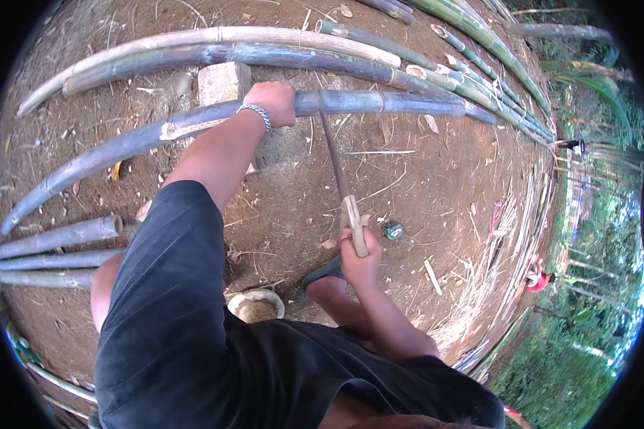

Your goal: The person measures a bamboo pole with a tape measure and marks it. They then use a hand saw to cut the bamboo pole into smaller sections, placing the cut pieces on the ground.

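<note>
My left hand [273, 101], with a braided bracelet at the wrist, is closed round a long bluish-grey bamboo pole [343, 103]. Just right of that hand, the narrow blade of a handsaw [334, 154] lies across the pole. Its wooden handle is in my right hand [359, 256], fingers wrapped round it, nearer my body. A pale block [222, 84] is under or behind the pole by my left hand; their contact is partly hidden. On the pole left of the hand is a pale, stripped patch. How deep the blade sits cannot be seen.
More bamboo poles [293, 56] lie beyond, with a stack of green ones [472, 32] at far right. Cut pole ends [86, 232] rest at left. A small green-and-black object [393, 230] and a pale bowl-like thing [277, 303] are near my foot. A distant person [539, 279] appears at right.
</note>
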Demonstrator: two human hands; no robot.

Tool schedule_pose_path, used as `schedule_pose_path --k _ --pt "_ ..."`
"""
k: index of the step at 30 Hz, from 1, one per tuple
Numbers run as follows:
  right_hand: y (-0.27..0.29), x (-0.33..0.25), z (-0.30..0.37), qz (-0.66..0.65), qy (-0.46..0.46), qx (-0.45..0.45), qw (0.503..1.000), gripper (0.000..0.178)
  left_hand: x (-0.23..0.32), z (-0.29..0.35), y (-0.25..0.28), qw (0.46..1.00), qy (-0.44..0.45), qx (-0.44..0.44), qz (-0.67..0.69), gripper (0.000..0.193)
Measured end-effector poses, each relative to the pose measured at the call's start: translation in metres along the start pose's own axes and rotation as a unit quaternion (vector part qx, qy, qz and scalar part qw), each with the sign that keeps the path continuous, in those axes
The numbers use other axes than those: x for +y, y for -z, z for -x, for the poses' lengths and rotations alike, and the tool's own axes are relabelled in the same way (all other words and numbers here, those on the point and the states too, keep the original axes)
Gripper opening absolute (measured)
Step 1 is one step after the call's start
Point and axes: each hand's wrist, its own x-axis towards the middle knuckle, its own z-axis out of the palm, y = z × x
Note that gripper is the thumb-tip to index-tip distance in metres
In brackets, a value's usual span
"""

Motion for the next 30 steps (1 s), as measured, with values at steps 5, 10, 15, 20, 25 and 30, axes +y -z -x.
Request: schedule_pose_path --k 5,10,15,20,25,30 --pt "-0.031 -0.014 -0.099 0.04 -0.083 -0.051 0.994 0.021 0.03 0.004 0.002 0.999 -0.041 -0.02 0.027 0.048" --pt "-0.006 0.011 -0.007 0.021 -0.001 -0.022 1.0 0.02 0.003 0.008 0.006 0.999 -0.006 -0.034 0.015 0.049" --pt "-0.025 -0.015 -0.094 0.018 -0.077 -0.024 0.997 0.016 0.025 -0.004 0.008 0.999 -0.028 -0.038 0.023 0.053" --pt "-0.011 -0.018 -0.025 0.002 -0.076 -0.019 0.997 0.015 0.008 0.008 -0.001 0.998 -0.024 -0.059 0.015 0.055" --pt "-0.01 0.024 -0.039 0.016 -0.076 -0.027 0.997 0.013 0.022 -0.011 0.008 0.997 -0.026 -0.073 0.03 0.058" --pt "-0.06 0.023 -0.092 -0.032 -0.073 0.015 0.997 0.013 0.019 -0.008 0.001 0.997 -0.046 -0.062 0.029 0.056"
